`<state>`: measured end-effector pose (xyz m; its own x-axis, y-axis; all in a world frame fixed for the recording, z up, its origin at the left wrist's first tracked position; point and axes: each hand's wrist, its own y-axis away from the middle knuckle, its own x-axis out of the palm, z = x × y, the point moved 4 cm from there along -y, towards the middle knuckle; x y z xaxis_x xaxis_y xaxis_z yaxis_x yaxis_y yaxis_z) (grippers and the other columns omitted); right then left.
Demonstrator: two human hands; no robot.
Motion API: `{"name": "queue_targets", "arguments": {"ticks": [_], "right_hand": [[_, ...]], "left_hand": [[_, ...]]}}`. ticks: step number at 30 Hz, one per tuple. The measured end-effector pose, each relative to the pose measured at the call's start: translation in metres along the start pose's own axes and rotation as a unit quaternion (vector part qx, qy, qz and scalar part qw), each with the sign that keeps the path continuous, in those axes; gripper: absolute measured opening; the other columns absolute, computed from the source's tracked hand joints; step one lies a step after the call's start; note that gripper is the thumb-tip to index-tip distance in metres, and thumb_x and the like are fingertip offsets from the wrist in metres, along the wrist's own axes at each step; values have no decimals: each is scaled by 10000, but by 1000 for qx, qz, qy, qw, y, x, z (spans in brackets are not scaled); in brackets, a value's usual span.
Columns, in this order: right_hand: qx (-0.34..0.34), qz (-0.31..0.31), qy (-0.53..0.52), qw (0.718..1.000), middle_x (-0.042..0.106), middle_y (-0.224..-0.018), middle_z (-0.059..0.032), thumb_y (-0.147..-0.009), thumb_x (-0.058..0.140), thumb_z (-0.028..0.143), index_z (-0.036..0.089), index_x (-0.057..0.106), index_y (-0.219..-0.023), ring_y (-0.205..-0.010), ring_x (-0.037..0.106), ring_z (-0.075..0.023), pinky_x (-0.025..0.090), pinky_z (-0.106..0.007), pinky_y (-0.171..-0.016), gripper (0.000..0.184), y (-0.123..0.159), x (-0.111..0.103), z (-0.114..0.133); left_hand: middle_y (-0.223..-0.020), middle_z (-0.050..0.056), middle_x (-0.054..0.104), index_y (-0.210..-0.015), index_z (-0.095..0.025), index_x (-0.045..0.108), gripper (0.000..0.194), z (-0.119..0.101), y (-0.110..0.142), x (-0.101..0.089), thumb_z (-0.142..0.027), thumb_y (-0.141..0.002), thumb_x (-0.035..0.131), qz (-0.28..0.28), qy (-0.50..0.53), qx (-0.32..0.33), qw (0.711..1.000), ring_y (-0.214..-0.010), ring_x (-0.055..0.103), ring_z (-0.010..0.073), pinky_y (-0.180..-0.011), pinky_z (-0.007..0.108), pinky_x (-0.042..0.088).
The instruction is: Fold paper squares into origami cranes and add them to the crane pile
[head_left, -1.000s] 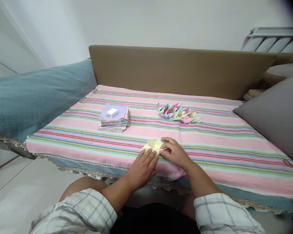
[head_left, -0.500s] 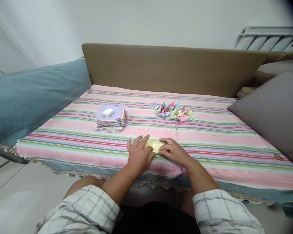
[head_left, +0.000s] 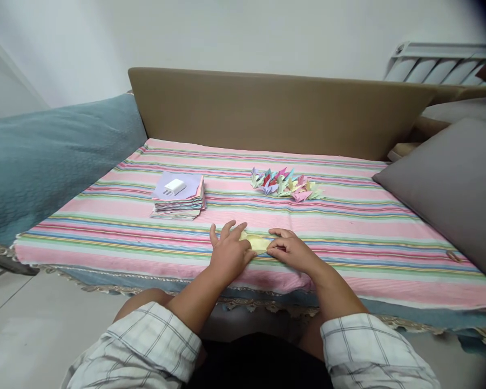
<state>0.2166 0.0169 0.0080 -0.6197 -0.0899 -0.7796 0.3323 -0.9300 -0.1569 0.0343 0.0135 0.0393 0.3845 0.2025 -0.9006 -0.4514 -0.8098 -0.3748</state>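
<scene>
A small piece of yellow paper [head_left: 257, 243] lies on the striped cloth in front of me, between my hands. My left hand [head_left: 230, 249] rests over its left end, the fingers spread and the thumb pressing on the sheet. With thumb and index finger closed together, my right hand [head_left: 294, 250] pinches the paper's right tip. Part of the sheet is hidden under my left fingers. Beyond it lies a cluster of folded paper cranes [head_left: 282, 183] in several colours.
A stack of coloured paper squares [head_left: 178, 208] sits at the left, a white charger plug [head_left: 174, 187] on top. The striped cloth [head_left: 105, 216] covers the sofa seat. A grey cushion [head_left: 449, 183] leans at the right; a brown backrest [head_left: 267, 113] stands behind.
My right hand has shifted slightly right, away from the left one. The yellow paper now looks narrower and more pointed at its right end. The whole view has moved a little.
</scene>
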Motion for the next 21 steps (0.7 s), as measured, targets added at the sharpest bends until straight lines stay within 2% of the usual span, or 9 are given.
{"name": "queue_targets", "arguments": {"ticks": [5, 12, 21], "right_hand": [[4, -15, 13, 1000, 579, -1140, -85, -814, 547, 324, 224, 701, -726, -1154, 472, -247, 381, -403, -945, 203, -2, -1, 6], [32, -30, 13, 999, 534, -1220, -95, -770, 604, 412, 229, 704, -727, -1153, 471, -262, 373, -422, -948, 214, -3, 2, 8], [42, -64, 35, 996, 545, -1199, -95, -781, 586, 384, 214, 675, -681, -1146, 464, -269, 375, -440, -938, 216, -5, 4, 15]], "left_hand": [[-1309, 1, 521, -663, -273, 683, 205, 8, -1, -4, -451, -748, 630, -3, 24, -36, 999, -1244, 359, 334, -988, 681, 120], [-1316, -26, 516, -665, -295, 690, 150, 27, 2, -4, -432, -721, 663, 23, 77, -91, 993, -1246, 356, 321, -987, 644, 152], [-1256, -24, 571, -673, -291, 683, 119, 39, 2, 3, -402, -714, 666, 48, 129, -153, 979, -1226, 392, 317, -983, 616, 196]]}}
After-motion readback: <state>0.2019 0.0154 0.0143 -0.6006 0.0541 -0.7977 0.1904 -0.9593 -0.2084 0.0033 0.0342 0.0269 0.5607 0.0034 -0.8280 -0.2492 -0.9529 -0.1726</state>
